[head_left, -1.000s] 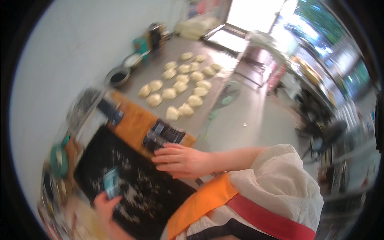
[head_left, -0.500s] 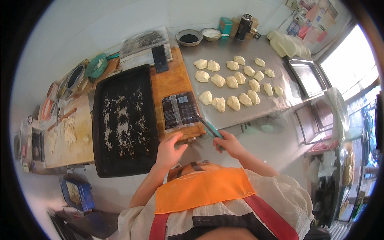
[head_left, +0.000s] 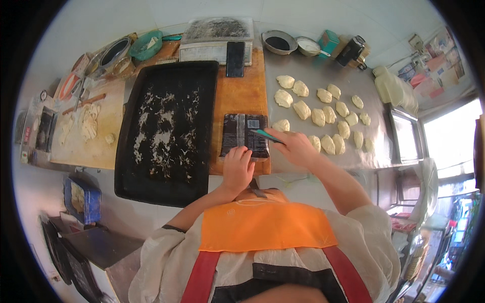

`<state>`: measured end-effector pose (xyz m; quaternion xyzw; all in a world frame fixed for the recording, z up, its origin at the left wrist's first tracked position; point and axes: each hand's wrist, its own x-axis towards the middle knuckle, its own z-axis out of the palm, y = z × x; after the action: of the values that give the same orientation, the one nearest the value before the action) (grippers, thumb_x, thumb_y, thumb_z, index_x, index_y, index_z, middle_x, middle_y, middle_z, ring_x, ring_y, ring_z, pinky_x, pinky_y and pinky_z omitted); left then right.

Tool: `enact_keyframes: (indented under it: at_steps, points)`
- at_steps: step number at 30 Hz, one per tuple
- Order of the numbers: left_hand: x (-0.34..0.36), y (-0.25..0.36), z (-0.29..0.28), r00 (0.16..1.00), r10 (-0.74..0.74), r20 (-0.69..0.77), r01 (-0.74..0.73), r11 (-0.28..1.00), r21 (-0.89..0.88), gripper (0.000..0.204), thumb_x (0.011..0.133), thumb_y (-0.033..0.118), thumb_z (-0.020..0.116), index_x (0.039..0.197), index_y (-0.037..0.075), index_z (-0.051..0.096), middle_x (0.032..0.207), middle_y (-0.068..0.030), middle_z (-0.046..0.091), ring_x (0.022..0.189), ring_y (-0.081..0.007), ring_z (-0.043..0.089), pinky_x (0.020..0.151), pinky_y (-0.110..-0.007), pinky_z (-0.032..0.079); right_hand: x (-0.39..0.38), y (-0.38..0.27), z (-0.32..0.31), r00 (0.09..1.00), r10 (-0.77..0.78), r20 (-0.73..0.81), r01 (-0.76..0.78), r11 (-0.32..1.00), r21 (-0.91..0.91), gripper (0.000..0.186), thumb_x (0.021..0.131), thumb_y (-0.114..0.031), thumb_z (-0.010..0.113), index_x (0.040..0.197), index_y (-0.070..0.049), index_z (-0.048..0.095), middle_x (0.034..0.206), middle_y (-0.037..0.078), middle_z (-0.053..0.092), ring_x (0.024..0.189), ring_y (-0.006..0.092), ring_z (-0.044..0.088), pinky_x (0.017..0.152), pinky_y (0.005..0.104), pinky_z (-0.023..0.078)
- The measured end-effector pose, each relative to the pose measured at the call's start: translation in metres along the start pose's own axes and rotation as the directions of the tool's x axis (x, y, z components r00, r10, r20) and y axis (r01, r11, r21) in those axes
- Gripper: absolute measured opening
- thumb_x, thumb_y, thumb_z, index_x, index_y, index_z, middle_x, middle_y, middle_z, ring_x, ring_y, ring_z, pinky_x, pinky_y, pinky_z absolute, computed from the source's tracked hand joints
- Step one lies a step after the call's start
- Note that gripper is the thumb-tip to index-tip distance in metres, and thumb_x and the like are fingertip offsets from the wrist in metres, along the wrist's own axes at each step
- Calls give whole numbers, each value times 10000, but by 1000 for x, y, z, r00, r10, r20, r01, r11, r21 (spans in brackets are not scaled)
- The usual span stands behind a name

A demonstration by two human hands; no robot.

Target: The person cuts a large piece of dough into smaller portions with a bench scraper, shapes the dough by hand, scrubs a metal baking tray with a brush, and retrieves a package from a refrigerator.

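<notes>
A flat dark brown plastic packet [head_left: 235, 132] with a pale printed patch lies on the wooden board. My left hand [head_left: 237, 170] grips its near edge, the fingers curled over the top. In my right hand [head_left: 299, 149] is a slim teal-and-black utility knife [head_left: 268, 135], its tip reaching over the packet's right part. Whether the blade touches the wrapper I cannot tell. Left of the packet is a large black baking tray [head_left: 199, 96] dusted with white flour. Several pale dough pieces [head_left: 318, 117] sit in rows on the metal table, some partly behind my right hand.
Behind the packet, a black phone [head_left: 235, 59] leans on a flour-dusted white scale [head_left: 217, 35]. Two bowls, one of black seeds [head_left: 279, 44], stand at the back. Far left are dough scraps [head_left: 90, 123] and a rolling pin [head_left: 91, 100]. A metal-framed tray [head_left: 404, 134] stands at right.
My left hand has come down onto the packet's near edge. My right hand has moved forward, bringing the knife over the packet. The view has swung to the right.
</notes>
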<state>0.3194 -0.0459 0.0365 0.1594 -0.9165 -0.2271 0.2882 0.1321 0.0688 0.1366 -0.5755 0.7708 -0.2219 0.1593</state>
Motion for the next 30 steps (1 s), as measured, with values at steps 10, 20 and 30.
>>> enact_keyframes:
  at_steps: [10,20,30]
  points:
    - [11,0,14,998,-60,-4,60,995,79,303,728,104,764,1001,46,646,1079,-74,575,1000,-292,537,821,-428,448,95,-10,25,845,-219,487,390,876,-284,438,945,-287,559,1361,-154,523,865,154,686,811,338,663,678,429,516]
    - [13,10,32,977,-142,-161,169,970,173,246,679,90,759,903,60,662,989,-54,615,942,-280,576,788,-402,481,64,50,12,822,-385,419,510,825,-244,461,932,-226,563,1373,-129,470,791,156,663,698,326,670,586,433,508]
    - [18,12,29,980,-142,-138,164,972,171,190,704,54,748,882,39,682,966,-82,638,932,-297,597,776,-386,516,5,108,-11,897,-328,297,384,911,-152,487,912,-242,587,1379,-180,465,701,118,586,608,295,632,506,401,494]
